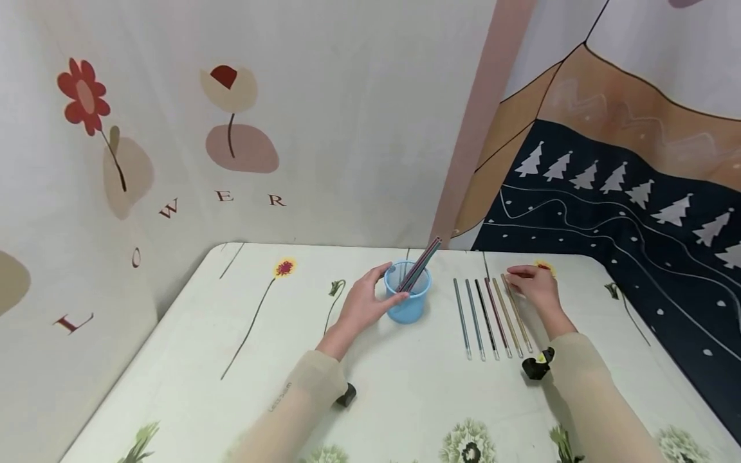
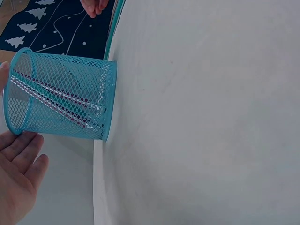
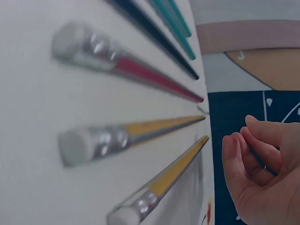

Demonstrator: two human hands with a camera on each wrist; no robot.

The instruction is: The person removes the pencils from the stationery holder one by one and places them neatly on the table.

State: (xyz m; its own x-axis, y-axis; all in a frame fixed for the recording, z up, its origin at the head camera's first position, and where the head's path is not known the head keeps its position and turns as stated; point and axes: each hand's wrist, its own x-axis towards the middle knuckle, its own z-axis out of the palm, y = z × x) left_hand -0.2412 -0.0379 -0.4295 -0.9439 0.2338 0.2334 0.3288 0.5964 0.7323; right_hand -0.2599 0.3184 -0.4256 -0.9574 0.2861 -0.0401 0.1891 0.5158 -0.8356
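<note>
My left hand (image 1: 363,303) grips a light blue mesh pen cup (image 1: 406,313) near its rim, thumb on one side and fingers on the other. Several pencils (image 1: 425,260) in dark red and teal lean inside it, their silvery ends showing through the mesh in the left wrist view. To the right of the cup, several pencils lie in a row: teal, black, a dark red pencil (image 1: 499,312) and yellow. Beside the far tip of the rightmost yellow pencil (image 3: 180,166) is my right hand (image 3: 260,173), fingers loosely bent, a small gap separating it from that pencil.
Under everything lies a white tablecloth (image 1: 399,386) with printed flowers. A pale curtain (image 1: 359,128) hangs behind the table, and a dark cloth with printed trees (image 1: 585,225) covers the right side. Both wrists carry small black cameras.
</note>
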